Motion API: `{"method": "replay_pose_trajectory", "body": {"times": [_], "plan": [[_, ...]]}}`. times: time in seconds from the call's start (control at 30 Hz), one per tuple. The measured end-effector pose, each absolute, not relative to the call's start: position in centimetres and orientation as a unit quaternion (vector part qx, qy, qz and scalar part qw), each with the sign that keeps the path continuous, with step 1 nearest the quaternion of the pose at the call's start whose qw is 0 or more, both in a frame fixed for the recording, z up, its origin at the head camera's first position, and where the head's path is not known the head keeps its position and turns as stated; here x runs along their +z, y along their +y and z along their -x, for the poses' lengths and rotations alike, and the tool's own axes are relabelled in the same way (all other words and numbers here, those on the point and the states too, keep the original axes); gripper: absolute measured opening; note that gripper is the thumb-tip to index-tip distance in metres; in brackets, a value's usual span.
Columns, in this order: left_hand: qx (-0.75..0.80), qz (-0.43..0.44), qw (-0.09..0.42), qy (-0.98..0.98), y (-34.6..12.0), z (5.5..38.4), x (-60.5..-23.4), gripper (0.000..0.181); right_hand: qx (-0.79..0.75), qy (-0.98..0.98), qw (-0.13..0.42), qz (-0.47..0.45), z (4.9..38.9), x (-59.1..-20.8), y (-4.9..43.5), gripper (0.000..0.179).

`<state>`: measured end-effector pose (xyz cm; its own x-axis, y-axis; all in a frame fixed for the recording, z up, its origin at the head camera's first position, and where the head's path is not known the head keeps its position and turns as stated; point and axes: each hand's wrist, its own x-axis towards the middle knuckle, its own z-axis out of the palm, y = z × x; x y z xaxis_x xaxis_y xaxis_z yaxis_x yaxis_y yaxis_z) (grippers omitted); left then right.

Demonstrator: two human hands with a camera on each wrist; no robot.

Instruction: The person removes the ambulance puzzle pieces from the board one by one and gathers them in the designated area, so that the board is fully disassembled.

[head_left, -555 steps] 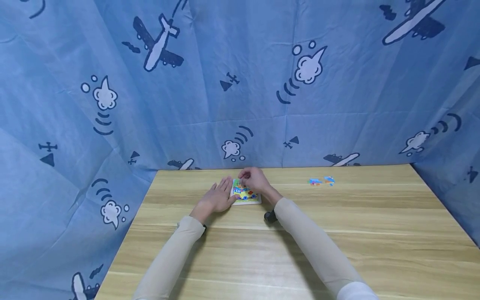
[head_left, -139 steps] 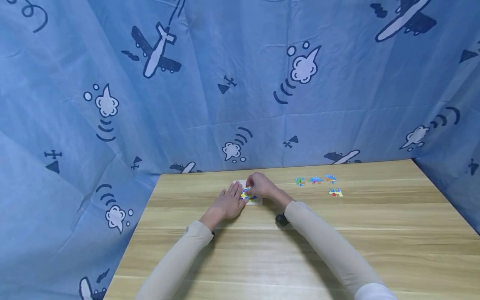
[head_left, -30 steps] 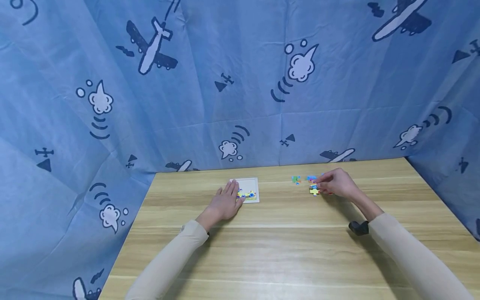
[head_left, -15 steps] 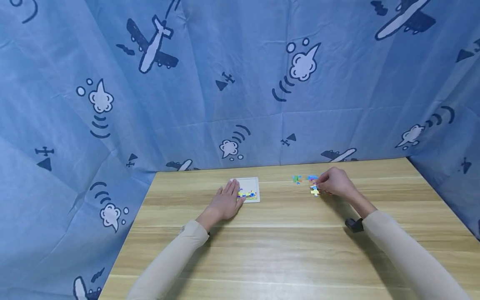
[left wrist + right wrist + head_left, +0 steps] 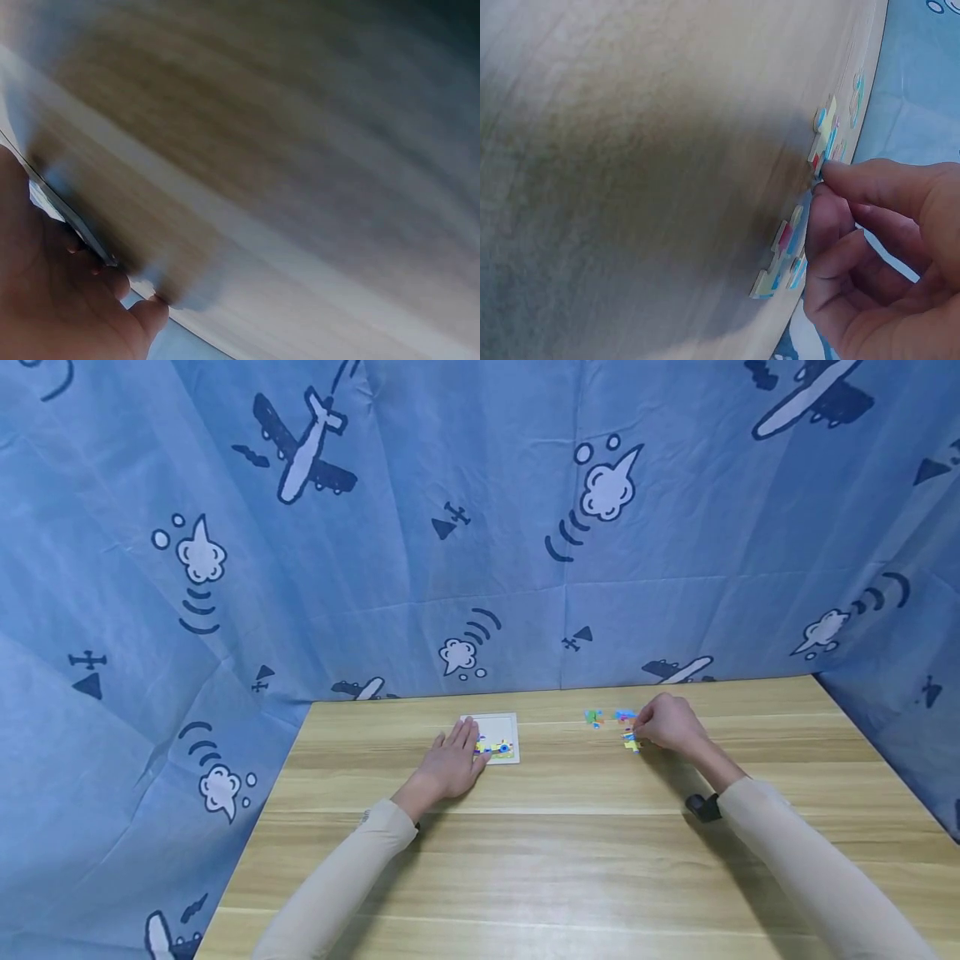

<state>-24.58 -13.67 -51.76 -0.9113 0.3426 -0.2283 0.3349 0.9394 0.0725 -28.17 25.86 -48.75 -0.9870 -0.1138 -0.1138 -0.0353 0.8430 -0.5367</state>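
Observation:
My left hand lies flat with straight fingers over the left side of a white square puzzle tray. Colourful jigsaw pieces sit along the tray's lower part, partly covered by that hand; the upper part shows bare white. In the left wrist view my palm is at the tray's edge. Farther right, my right hand pinches the end of a yellow and blue puzzle piece between thumb and forefinger, low over the table.
Loose puzzle pieces lie near the right hand: a green one and a blue one. More pieces lie below the fingers in the right wrist view. The wooden table meets a blue patterned curtain behind.
Pieces that filled the tray's upper part at first now lie on the table at right. Over the last second, the right hand stays among them, turning the yellow and blue piece slightly.

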Motion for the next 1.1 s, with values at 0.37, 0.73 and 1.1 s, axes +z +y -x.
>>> {"method": "replay_pose_trajectory", "body": {"times": [0.37,0.73,1.1], "plan": [[0.015,-0.176,0.115,0.978,-13.8,24.6,-51.9,0.073,-0.286,0.956,0.059,0.02,27.8,-48.6,25.8,0.014],[0.04,-0.186,0.115,0.975,-14.0,24.9,-50.7,0.073,-0.294,0.955,0.023,0.033,28.3,-46.4,23.9,0.019],[0.078,-0.195,0.102,0.972,-17.4,26.2,-51.0,0.08,-0.333,0.938,0.017,0.098,28.5,-44.1,18.2,0.019]]}}
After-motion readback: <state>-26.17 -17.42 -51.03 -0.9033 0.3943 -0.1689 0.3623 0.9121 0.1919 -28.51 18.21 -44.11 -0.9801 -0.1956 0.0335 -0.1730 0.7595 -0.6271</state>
